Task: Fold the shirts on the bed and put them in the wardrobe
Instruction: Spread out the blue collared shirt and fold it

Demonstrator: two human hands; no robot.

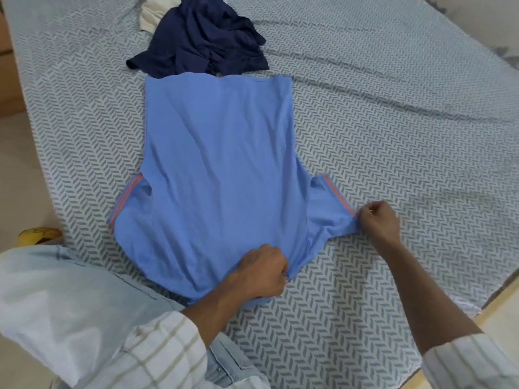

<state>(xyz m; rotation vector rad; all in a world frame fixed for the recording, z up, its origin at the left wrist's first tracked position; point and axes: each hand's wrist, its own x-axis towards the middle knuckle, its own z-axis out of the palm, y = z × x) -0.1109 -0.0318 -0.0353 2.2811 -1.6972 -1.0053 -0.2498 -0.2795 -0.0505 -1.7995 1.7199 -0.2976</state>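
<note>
1. Right hand (377, 220) has a tight pinch grip on the cuff end of the light blue t-shirt's (219, 169) right sleeve (328, 209), right where the orange stripes finish. Left hand (264, 269) is bunched in a closed grip on the fabric at the shirt's near edge, looks like around the shoulder/neck area, though the collar itself is hidden so can't say for sure.

2. That t-shirt is lying flat on the bed (393, 122), back side up as far as I can tell, hem pointing away from the person and shoulders nearest them. So its long axis runs straight away from the grips.

3. Key relation for the next move: the shirt body sits to the left of the right hand's pinch, so I'd guess the sleeve gets carried inward across the body. Right hand is clearly the nearer one for that; left is parked at the near edge to anchor things.

4. Other sleeve (126, 203) sticks out the opposite side of the shirt, untouched, nothing folded in yet.

5. Count: one blue shirt being worked, one navy garment (202, 43) crumpled just past the shirt's hem, and one cream-coloured piece (157, 15) peeking out beyond the navy one. Two hands, two sleeves, both spread out.

6. No wardrobe in view, so that part is still a way off I reckon.
</note>
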